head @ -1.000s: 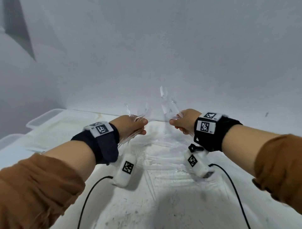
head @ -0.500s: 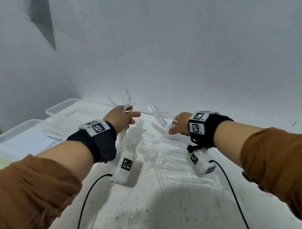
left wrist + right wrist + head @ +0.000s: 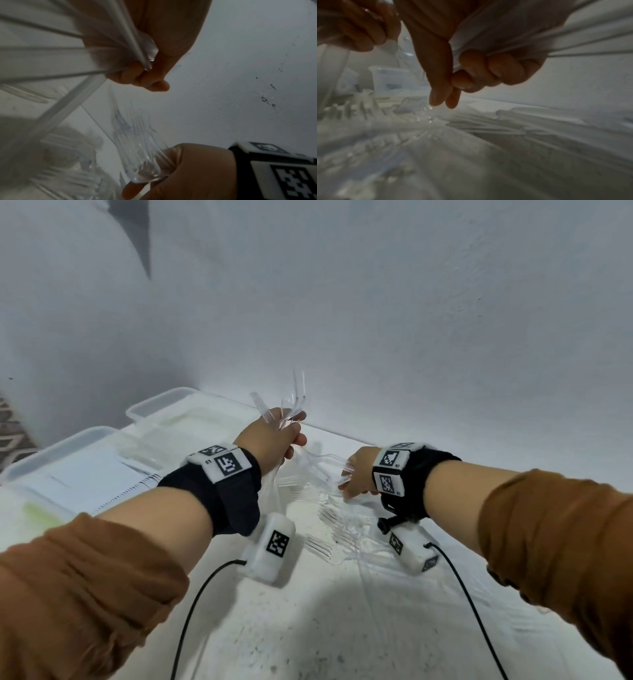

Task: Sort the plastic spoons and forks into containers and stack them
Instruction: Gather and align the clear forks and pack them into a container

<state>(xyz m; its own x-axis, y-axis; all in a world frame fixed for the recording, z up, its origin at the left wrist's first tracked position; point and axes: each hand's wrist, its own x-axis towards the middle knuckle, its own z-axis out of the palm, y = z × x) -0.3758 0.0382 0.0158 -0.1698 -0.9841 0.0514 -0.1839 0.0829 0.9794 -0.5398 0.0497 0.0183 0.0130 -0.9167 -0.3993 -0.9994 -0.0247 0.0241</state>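
Observation:
My left hand grips a bundle of clear plastic cutlery that stands up and fans out; in the left wrist view its handles spread from my curled fingers. Further right and lower, my right hand holds a second clear bundle pointing left, with fork tines showing. The right wrist view has my fingers curled round these handles, two fingers hanging down over the pile. Loose clear forks lie on the white table under both hands.
Two translucent containers stand at the back left, one far and one nearer, the nearer holding white paper. A white wall runs close behind the table. Black cables trail from my wrist cameras toward the front edge.
My left hand has lifted its bundle more upright and further back. My right hand has dropped toward the pile, and its cutlery has tilted from upright to pointing left.

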